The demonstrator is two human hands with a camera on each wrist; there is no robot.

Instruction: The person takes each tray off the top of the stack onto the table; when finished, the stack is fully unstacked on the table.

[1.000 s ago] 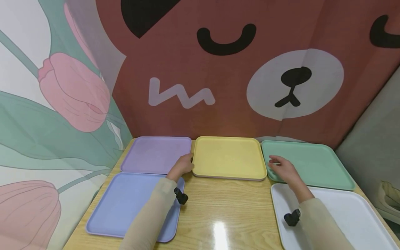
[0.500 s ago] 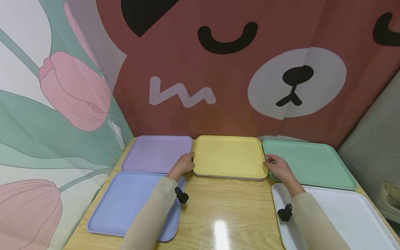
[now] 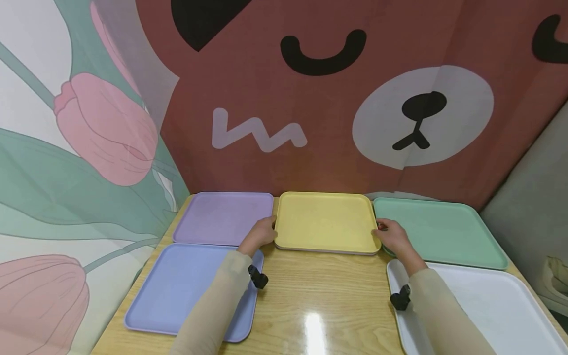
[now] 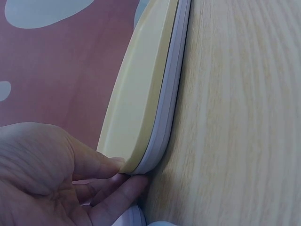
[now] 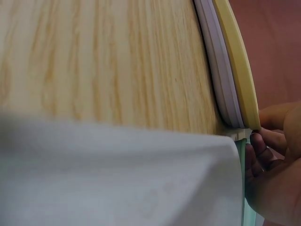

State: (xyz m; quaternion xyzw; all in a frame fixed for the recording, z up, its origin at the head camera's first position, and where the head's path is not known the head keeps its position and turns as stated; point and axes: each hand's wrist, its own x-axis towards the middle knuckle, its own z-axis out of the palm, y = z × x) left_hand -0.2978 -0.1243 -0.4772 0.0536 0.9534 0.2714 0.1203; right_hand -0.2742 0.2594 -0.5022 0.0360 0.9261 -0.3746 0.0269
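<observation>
Yellow tray (image 3: 325,220), stacked on a pale one, is pinched at both side rims by curled left hand (image 3: 259,235) and right hand (image 3: 394,238); an even, level lift is advised.

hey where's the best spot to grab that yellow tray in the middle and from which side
Take the yellow tray by its two short side edges, one hand from the left and one from the right, as the left hand and right hand do. It lies flat on a paler tray, so the fingers probably need to hook under its raised rim at the near corners.
</observation>
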